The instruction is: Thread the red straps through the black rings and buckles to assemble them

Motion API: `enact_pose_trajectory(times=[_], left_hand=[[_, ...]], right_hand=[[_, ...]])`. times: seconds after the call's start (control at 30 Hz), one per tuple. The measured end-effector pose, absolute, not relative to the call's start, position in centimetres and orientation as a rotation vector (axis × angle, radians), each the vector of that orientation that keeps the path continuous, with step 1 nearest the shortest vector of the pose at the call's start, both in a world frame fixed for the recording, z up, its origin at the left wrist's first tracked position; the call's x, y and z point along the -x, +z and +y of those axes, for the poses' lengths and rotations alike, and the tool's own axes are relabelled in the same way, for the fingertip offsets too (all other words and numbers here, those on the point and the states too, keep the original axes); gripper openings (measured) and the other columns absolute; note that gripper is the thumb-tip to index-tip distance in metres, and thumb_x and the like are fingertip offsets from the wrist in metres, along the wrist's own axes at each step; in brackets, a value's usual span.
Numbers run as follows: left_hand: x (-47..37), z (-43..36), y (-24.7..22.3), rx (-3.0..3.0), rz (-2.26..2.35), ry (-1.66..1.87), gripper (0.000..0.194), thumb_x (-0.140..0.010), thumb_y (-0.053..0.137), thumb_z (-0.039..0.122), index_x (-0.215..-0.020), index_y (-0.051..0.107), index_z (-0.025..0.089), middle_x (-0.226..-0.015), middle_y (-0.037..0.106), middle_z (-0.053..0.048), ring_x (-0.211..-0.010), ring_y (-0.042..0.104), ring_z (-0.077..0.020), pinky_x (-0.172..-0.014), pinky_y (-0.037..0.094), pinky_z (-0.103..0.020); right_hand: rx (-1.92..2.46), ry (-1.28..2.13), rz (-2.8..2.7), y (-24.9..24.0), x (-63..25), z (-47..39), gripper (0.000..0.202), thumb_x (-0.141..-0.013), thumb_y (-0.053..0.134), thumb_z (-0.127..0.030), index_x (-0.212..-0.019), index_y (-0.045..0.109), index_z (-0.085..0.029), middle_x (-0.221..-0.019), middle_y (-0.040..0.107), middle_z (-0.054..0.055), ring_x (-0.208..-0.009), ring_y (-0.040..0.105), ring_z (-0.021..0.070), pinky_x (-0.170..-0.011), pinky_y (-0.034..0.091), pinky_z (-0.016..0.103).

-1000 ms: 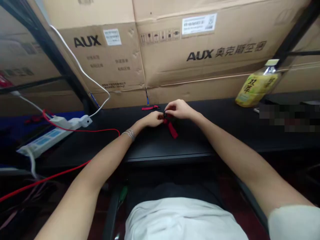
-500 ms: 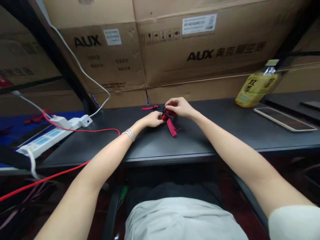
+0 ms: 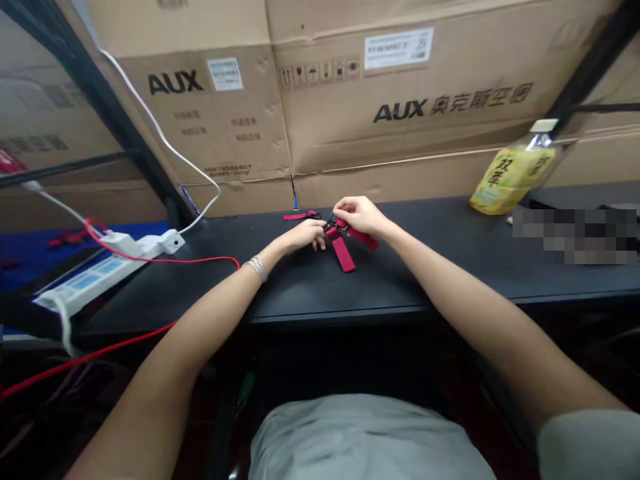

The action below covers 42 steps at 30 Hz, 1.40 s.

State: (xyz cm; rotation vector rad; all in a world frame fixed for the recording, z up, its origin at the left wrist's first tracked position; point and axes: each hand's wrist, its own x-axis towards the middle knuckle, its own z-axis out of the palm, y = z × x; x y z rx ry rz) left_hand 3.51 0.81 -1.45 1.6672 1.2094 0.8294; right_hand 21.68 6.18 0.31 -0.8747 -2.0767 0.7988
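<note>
Nearest the camera, two bare forearms reach out over the front edge of a black desk (image 3: pixel 450 267), the left wrist wearing a silver bracelet (image 3: pixel 257 267). The left hand (image 3: pixel 306 235) is curled, its fingertips pinched on the near end of a red strap (image 3: pixel 343 252) at a small black buckle (image 3: pixel 331 227). The right hand (image 3: pixel 361 215) is closed over the strap's other end. The strap lies at the middle of the desk between the two hands. Half a second ago one tail hung from the bunched hands; now a second red length shows, drawn out to the right under the right hand, and the strap forms a spread V. The hands have parted slightly.

A second red strap (image 3: pixel 301 215) lies just beyond the hands, near the back of the desk. To the left, a white power strip (image 3: pixel 100 273) rests on the desk with a red cable (image 3: pixel 150 260) looping past it and a white cable (image 3: pixel 165 143) rising up the boxes. At the far right stands a tilted yellow drink bottle (image 3: pixel 515 172). Large cardboard boxes (image 3: pixel 400 100) printed "AUX" fill the wall behind the desk.
</note>
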Motion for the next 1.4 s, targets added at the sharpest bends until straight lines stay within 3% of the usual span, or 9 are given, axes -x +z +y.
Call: enact_pose_trajectory(times=[0.1,0.33,0.5,0.63,0.83,0.97,1.13,1.4], left_hand=[[-3.68,0.83,-1.36,-1.483,1.087,0.907,0.002,-0.078,0.053,0.016,-0.080,0.053,0.016,-0.060,0.061,-0.001,-0.053,0.065,-0.0161,-0.049,0.047,-0.023],[-3.71,0.88,-1.32,-1.588,1.076,1.058,0.020,-0.082,0.071,0.026,-0.078,0.058,0.012,-0.057,0.061,0.001,-0.048,0.060,-0.0092,-0.051,0.049,-0.019],[-3.62,0.96,-1.16,-1.584,1.131,1.097,0.030,-0.085,0.070,0.037,-0.074,0.058,0.012,-0.053,0.061,0.001,-0.046,0.058,-0.0087,-0.049,0.047,-0.018],[-3.62,1.07,-1.25,-1.568,1.153,1.128,0.034,-0.089,0.065,0.043,-0.074,0.058,0.012,-0.054,0.061,0.001,-0.046,0.057,-0.0086,-0.049,0.046,-0.018],[-3.74,1.14,-1.32,-1.486,1.187,1.186,0.031,-0.092,0.060,0.041,-0.081,0.059,0.012,-0.057,0.062,0.001,-0.046,0.057,-0.0085,-0.050,0.045,-0.019],[-4.01,1.13,-1.13,-1.356,1.162,1.269,0.024,-0.096,0.056,0.033,-0.082,0.056,0.013,-0.057,0.060,0.004,-0.047,0.057,-0.0072,-0.053,0.046,-0.018],[-4.04,1.22,-1.05,-1.258,1.119,1.274,0.024,-0.099,0.050,0.030,-0.086,0.057,0.012,-0.063,0.065,-0.001,-0.051,0.060,-0.0092,-0.056,0.050,-0.020],[-3.89,1.30,-1.34,-1.218,1.075,1.236,0.024,-0.102,0.040,0.027,-0.089,0.055,0.013,-0.062,0.061,0.000,-0.045,0.056,-0.0090,-0.049,0.049,-0.020]], right_hand=[[0.868,0.842,-2.034,0.21,-21.54,6.28,0.013,-0.086,0.057,-0.023,-0.085,0.064,-0.013,-0.064,0.061,0.001,-0.057,0.053,0.0091,-0.055,0.042,0.019],[0.777,1.010,-1.869,0.12,-21.41,6.13,0.019,-0.085,0.062,-0.033,-0.087,0.056,-0.016,-0.061,0.054,-0.003,-0.053,0.049,0.0080,-0.050,0.042,0.018],[0.786,1.089,-1.809,0.04,-21.32,6.11,0.024,-0.083,0.063,-0.038,-0.089,0.053,-0.017,-0.063,0.054,-0.003,-0.051,0.047,0.0073,-0.048,0.040,0.017],[0.849,1.126,-1.790,0.39,-21.28,5.81,0.018,-0.082,0.064,-0.029,-0.090,0.054,-0.016,-0.063,0.057,-0.003,-0.053,0.049,0.0065,-0.050,0.040,0.016],[0.797,1.282,-1.759,0.59,-21.18,5.43,0.027,-0.076,0.069,-0.017,-0.098,0.054,-0.015,-0.074,0.067,0.000,-0.061,0.060,0.0084,-0.055,0.048,0.017],[0.732,1.343,-1.761,0.25,-21.20,5.57,0.041,-0.070,0.075,-0.011,-0.104,0.054,-0.015,-0.081,0.069,0.001,-0.062,0.064,0.0112,-0.060,0.056,0.025],[0.717,1.337,-1.770,0.07,-21.10,5.69,0.040,-0.069,0.071,-0.003,-0.104,0.055,-0.013,-0.083,0.069,0.001,-0.065,0.065,0.0109,-0.063,0.058,0.024],[0.722,1.301,-1.784,0.01,-20.94,5.44,0.039,-0.071,0.075,-0.010,-0.105,0.058,-0.013,-0.092,0.071,0.005,-0.064,0.066,0.0101,-0.060,0.058,0.023]])
